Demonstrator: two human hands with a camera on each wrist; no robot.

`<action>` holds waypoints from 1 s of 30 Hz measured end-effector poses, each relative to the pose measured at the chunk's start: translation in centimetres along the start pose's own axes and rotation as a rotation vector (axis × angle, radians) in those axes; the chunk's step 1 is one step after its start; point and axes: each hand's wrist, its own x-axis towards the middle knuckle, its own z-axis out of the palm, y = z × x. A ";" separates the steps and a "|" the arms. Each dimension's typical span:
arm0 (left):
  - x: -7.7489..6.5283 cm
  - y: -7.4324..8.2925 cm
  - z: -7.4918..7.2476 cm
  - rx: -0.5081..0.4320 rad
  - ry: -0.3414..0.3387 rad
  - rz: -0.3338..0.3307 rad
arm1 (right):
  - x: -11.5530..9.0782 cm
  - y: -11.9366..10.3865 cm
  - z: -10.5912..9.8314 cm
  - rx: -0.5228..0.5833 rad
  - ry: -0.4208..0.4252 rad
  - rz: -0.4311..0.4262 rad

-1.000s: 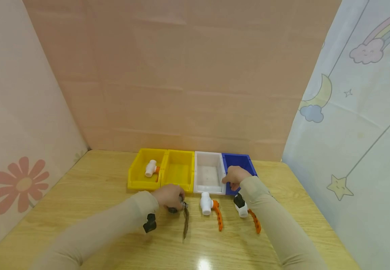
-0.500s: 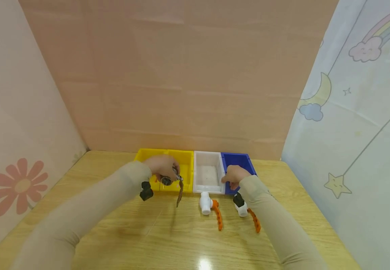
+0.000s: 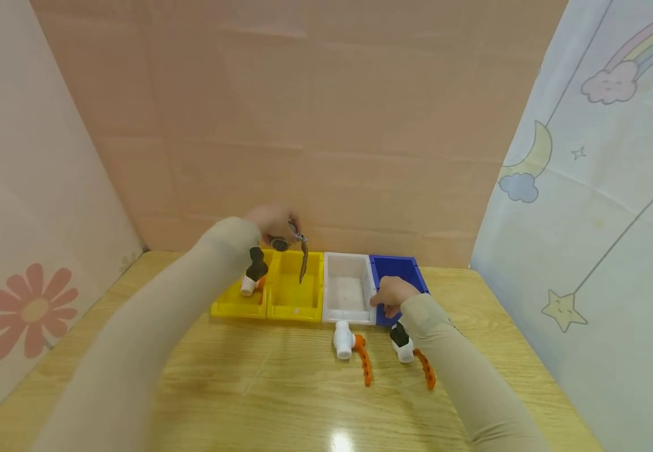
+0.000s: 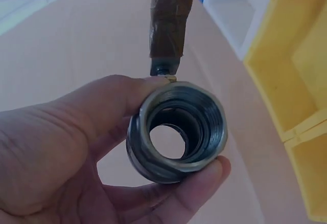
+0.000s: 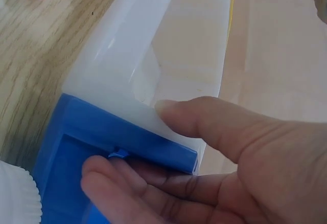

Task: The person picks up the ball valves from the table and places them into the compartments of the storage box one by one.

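Observation:
My left hand (image 3: 272,221) is raised over the back of the yellow bins and grips a metal ball valve (image 3: 279,244). In the left wrist view, thumb and fingers curl round its threaded body (image 4: 217,132), with the bore open through the middle. Its lever (image 4: 171,22), covered in something brown, points away from the hand. My right hand (image 3: 395,294) is at the blue bin (image 3: 400,267). Seen from the right wrist, the thumb lies on the white bin (image 5: 112,60) side and the fingers curl into the blue bin, pinching their adjoining walls.
Two white plastic valves (image 3: 343,341) with orange handles (image 3: 365,364) lie on the wooden table (image 3: 281,402) before the bins. Another white valve (image 3: 248,286) sits in the left yellow bin (image 3: 230,309). A second yellow bin (image 3: 295,314) adjoins it. A pink backdrop (image 3: 326,125) stands behind.
My left hand has lifted the metal ball valve from the table in front, up and back over the yellow bins. The right hand stays at the blue and white bins.

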 end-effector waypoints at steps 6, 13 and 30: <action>-3.5 3.8 -1.4 0.004 0.080 -0.085 | -0.6 0.2 0.2 -0.004 -0.010 -0.016; 3.5 -1.1 0.1 0.038 0.227 -0.052 | -0.9 0.3 0.4 0.003 -0.011 -0.032; 0.3 2.5 5.2 -0.056 0.194 -0.162 | -1.0 0.6 0.2 -0.010 -0.017 -0.021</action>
